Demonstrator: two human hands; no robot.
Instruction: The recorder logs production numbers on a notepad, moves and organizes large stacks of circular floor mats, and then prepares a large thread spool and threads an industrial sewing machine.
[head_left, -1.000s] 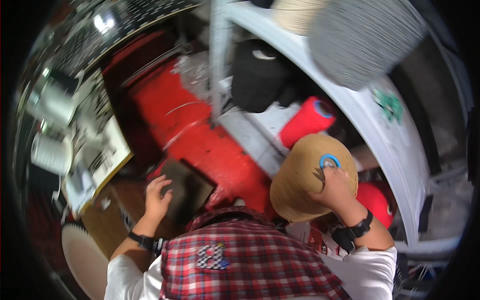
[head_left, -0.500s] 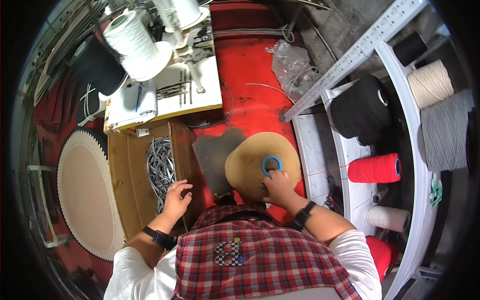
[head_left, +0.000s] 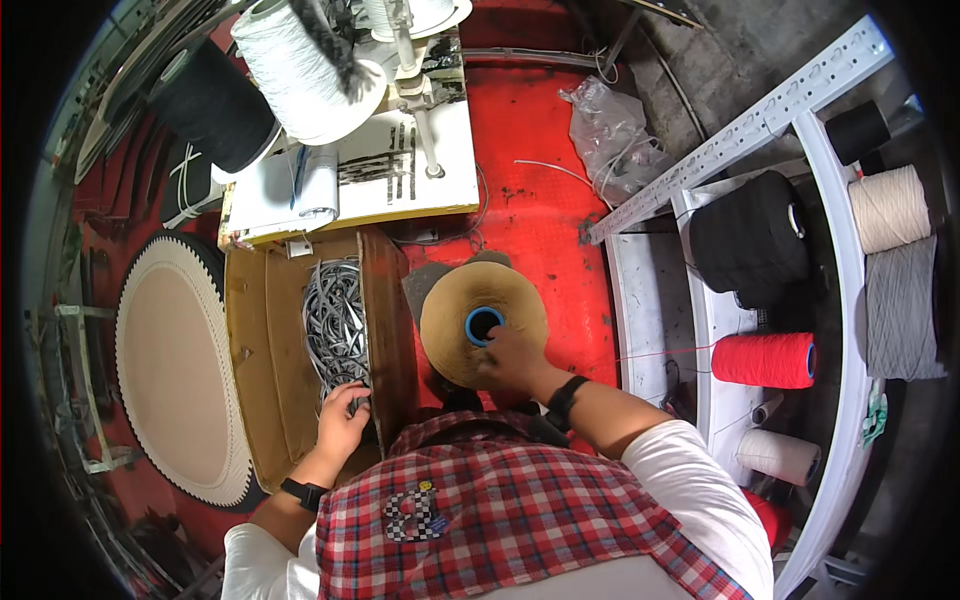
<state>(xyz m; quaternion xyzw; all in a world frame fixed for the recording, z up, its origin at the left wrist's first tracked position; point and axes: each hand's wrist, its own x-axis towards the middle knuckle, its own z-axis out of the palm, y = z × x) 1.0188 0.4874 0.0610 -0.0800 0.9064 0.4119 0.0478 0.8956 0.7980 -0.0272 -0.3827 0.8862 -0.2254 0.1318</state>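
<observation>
A big tan yarn cone (head_left: 450,335) with a blue ring at its core stands in front of me. My right hand (head_left: 515,362) lies on its near right side, fingers curled at the edge of the blue core. My left hand (head_left: 343,420) is at the near end of an open cardboard box (head_left: 275,380). Its fingers are bent together near the box wall, around a small dark thing that I cannot make out. Tangled grey strips (head_left: 335,320) lie inside the box, just beyond that hand.
White shelving (head_left: 845,290) on the right holds black, red, grey and cream yarn cones. A white table (head_left: 400,190) with white and black cones stands at the far left. A round toothed-edge panel (head_left: 175,370) leans left of the box. A plastic bag (head_left: 610,135) lies on the red floor.
The tan cone has tipped more upright and shifted left, with my right hand on it. My left hand's fingers, spread before, have curled in at the box.
</observation>
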